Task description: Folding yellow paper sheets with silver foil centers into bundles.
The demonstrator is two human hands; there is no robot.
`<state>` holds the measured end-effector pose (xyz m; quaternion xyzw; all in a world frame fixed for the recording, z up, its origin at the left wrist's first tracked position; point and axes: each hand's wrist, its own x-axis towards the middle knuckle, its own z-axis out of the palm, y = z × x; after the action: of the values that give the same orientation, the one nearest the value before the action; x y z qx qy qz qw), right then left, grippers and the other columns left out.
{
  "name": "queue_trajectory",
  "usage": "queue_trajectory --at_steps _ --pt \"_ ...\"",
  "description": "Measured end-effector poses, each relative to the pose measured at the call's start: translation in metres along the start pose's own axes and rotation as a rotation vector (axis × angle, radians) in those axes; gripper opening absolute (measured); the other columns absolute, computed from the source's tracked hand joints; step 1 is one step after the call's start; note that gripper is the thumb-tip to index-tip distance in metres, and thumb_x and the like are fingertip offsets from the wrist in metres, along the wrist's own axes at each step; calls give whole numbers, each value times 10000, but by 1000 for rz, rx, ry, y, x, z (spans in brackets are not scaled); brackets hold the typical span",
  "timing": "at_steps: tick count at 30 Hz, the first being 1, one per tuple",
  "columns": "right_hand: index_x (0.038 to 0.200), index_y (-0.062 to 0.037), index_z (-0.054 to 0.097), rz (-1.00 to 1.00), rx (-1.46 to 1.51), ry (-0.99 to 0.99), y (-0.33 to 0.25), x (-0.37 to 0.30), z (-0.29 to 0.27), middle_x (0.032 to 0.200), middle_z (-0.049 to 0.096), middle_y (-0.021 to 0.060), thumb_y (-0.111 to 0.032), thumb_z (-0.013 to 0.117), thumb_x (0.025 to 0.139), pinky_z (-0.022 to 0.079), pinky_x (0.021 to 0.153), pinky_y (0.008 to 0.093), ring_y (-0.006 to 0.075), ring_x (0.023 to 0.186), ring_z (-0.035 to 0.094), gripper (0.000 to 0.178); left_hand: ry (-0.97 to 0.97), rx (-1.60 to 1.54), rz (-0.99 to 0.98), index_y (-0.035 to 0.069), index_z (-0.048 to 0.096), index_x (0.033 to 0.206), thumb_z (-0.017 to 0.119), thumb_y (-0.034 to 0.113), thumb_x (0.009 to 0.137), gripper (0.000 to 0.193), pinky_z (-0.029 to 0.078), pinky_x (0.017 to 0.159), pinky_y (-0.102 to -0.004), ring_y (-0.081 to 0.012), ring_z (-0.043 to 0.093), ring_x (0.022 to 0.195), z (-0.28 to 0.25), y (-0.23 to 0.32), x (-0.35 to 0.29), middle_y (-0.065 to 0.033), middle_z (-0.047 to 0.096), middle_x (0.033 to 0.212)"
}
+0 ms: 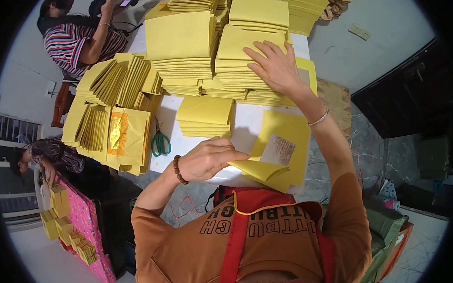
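My left hand (pixel 209 159) is closed at the table's front edge, its fingertips on the edge of a folded sheet of yellow paper (pixel 261 170). Behind that fold lies a flat yellow sheet (pixel 288 124) bearing a pale patch with brown speckles (pixel 277 150). Farther back, my right hand (pixel 275 67) rests with spread fingers on top of a tall stack of folded yellow papers (pixel 235 44), touching it without a grip. A smaller folded stack (pixel 205 112) sits just beyond my left hand, and green-handled scissors (pixel 160 144) lie to its left.
More folded yellow stacks (pixel 180 41) crowd the table's back and left; one bundle has an orange and gold panel (pixel 119 133). A person in a striped top (pixel 83 44) is at the far left. Another person (pixel 52 157) is by a pink-covered table (pixel 84 211) with yellow bundles.
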<state>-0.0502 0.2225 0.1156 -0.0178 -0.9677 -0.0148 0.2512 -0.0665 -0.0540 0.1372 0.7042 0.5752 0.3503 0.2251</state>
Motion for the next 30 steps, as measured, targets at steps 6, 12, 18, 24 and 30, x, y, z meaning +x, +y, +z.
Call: queue_trajectory --at_steps 6,12,18,24,30 --pt "1301 -272 401 8 -90 -123 -2 -2 -5 1304 422 61 -453 362 899 193 984 572 273 1223 356 442 117 -6 113 24 561 1087 553 16 769 318 459 682 -362 -283 567 786 -13 1 22 -134 597 888" --pt "1327 -296 352 -16 -37 -175 1 -7 6 1343 377 69 -479 349 894 184 992 578 281 1251 321 470 66 -106 36 -3 559 1090 519 28 794 300 464 725 -382 -312 586 839 1 2 25 -161 610 947" --pt "1311 -300 372 -38 -42 -68 7 -7 10 1325 403 91 -484 384 880 212 988 581 309 1235 341 469 148 -91 119 32 541 1098 524 8 790 310 471 682 -357 -276 577 758 35 -2 18 -126 603 889" --pt "1315 -284 368 -37 -23 -83 8 -8 13 1327 397 103 -490 376 883 220 991 574 321 1234 339 478 325 250 19 60 594 1025 552 -1 712 322 478 670 -325 -223 595 764 32 -15 -8 -77 632 903" --pt "1317 -283 366 -26 1 -90 9 -9 18 1327 394 106 -497 385 879 241 980 578 323 1241 329 488 447 1021 -15 148 585 1090 536 101 724 372 403 773 -310 -173 560 905 -9 -81 -33 -36 603 1033"
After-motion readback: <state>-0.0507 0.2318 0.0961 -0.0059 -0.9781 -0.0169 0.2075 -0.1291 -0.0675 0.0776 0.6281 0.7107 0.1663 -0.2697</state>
